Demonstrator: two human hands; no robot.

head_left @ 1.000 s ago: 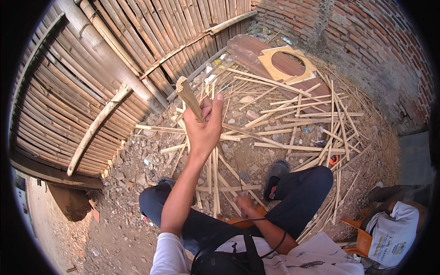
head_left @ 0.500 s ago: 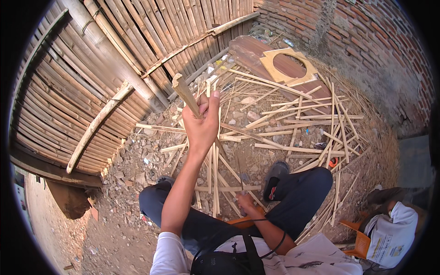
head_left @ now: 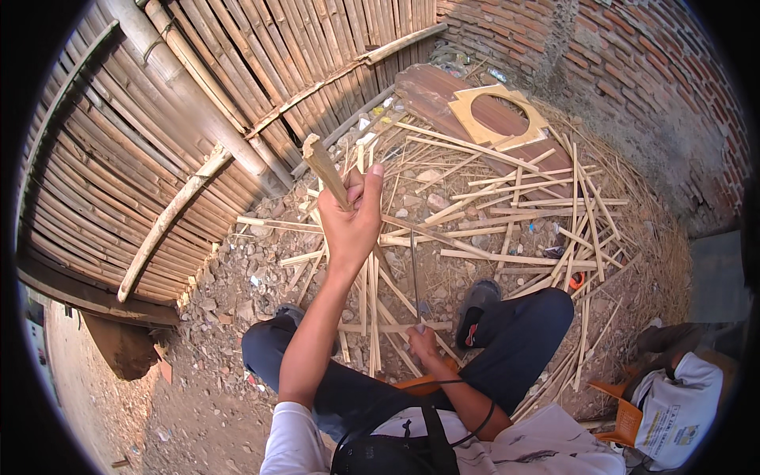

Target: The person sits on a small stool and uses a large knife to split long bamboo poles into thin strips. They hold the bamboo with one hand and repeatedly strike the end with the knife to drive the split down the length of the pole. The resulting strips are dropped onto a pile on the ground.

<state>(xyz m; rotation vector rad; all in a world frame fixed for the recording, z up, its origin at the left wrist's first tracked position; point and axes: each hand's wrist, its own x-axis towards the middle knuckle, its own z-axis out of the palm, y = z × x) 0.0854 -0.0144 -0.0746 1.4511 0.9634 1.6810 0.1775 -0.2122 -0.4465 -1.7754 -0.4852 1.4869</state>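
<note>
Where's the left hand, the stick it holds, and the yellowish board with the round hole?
Left hand (head_left: pixel 353 227): head view, back of hand.
Stick (head_left: pixel 325 170): head view, upper part.
Yellowish board (head_left: pixel 461 103): head view, left corner.

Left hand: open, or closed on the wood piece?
Closed: the left hand is curled round the wood piece, whose rough end sticks out toward the picture's upper left.

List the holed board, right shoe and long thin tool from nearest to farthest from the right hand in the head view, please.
1. Long thin tool, in the right hand.
2. Right shoe, ahead and to the right.
3. Holed board, far ahead.
</note>
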